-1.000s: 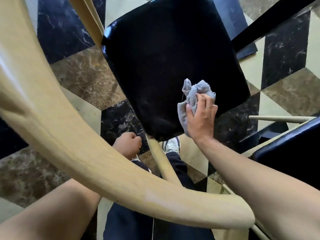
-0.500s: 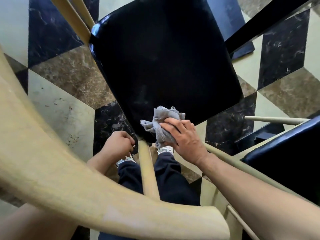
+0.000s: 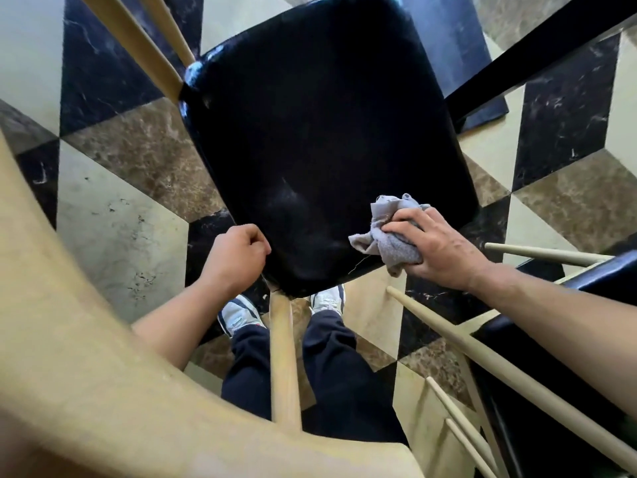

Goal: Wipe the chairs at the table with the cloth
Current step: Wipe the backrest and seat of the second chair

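A chair with a glossy black seat (image 3: 324, 132) and a pale wooden curved back rail (image 3: 103, 391) fills the head view. My right hand (image 3: 437, 246) presses a crumpled grey cloth (image 3: 386, 232) onto the seat's near right edge. My left hand (image 3: 238, 257) is closed around the seat's near left edge, beside the wooden spindle (image 3: 284, 357) that rises to the back rail.
A second chair with a black seat (image 3: 593, 270) and pale spindles (image 3: 499, 367) stands at the right. A black table leg (image 3: 537, 53) crosses the upper right. My feet in light shoes (image 3: 238, 315) stand on a patterned marble floor (image 3: 138, 160) under the seat.
My right hand has slid the cloth from the seat's near corner rightward along the near edge. My left hand has risen to grip the seat edge. The view has shifted.
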`<state>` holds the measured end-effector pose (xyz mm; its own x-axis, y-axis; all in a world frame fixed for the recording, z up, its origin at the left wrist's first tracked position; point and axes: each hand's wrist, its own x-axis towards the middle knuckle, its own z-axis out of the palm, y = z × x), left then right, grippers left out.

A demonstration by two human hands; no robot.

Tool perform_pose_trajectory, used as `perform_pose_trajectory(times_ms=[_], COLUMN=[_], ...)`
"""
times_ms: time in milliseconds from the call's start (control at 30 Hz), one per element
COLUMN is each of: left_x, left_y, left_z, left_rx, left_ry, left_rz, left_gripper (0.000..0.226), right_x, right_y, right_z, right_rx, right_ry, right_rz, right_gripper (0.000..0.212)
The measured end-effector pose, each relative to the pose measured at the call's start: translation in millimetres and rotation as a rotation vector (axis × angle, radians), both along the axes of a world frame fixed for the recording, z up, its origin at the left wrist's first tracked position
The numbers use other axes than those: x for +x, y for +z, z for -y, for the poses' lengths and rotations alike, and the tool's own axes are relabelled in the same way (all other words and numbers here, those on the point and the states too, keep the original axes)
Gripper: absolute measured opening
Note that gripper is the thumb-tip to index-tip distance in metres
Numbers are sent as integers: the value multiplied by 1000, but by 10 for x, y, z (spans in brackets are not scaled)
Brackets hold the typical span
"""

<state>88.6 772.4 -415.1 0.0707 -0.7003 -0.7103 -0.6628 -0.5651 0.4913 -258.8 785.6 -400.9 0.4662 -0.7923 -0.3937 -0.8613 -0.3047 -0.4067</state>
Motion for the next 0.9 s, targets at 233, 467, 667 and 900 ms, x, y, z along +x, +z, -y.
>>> perform_pose_trajectory(times_ms=[233, 467, 667, 900], left_x=[-27, 263, 489, 1154], left_y=[60, 384, 1198, 2252], left_z=[-38, -68, 141, 292], left_rx=[50, 122, 73, 63], left_ry=[-24, -41, 73, 76], left_rz=[20, 39, 161, 337], left_gripper=[24, 22, 16, 16], right_x=[964, 1790, 1821, 2054], right_y=[-56, 103, 818, 1871], right_z=[47, 329, 557, 862], right_rx=[93, 277, 296, 199], right_ry=[-255, -595, -619, -604], right_rz=[150, 253, 227, 331], right_gripper=[67, 60, 54, 53])
